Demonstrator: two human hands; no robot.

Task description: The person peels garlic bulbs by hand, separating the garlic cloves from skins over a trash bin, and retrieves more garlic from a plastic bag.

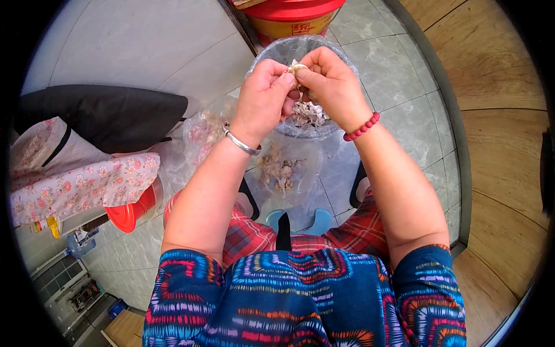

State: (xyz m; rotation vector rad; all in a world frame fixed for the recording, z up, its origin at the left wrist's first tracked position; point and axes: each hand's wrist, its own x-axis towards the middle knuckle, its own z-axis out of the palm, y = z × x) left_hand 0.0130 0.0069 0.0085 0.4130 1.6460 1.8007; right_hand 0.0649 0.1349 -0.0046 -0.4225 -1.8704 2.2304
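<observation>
My left hand (267, 95) and my right hand (330, 84) meet over a bin (309, 41) lined with clear plastic. Both sets of fingers are closed in a pinch on a small garlic bulb (296, 67) with pale, papery skin. Fingers cover most of the bulb. Below them, dry whitish skins (311, 114) lie inside the bin. Between my legs a clear plastic bag (286, 165) contains tan, dry pieces that look like garlic, too blurred to make out singly.
Behind the bin stands a red-rimmed tub (292, 10). A second clear bag (203, 132) is left of the bin. Floral cloth (87, 179) and a black cover (110, 110) are at the left, above a red container (130, 213). A curved wooden surface (503, 144) borders the right.
</observation>
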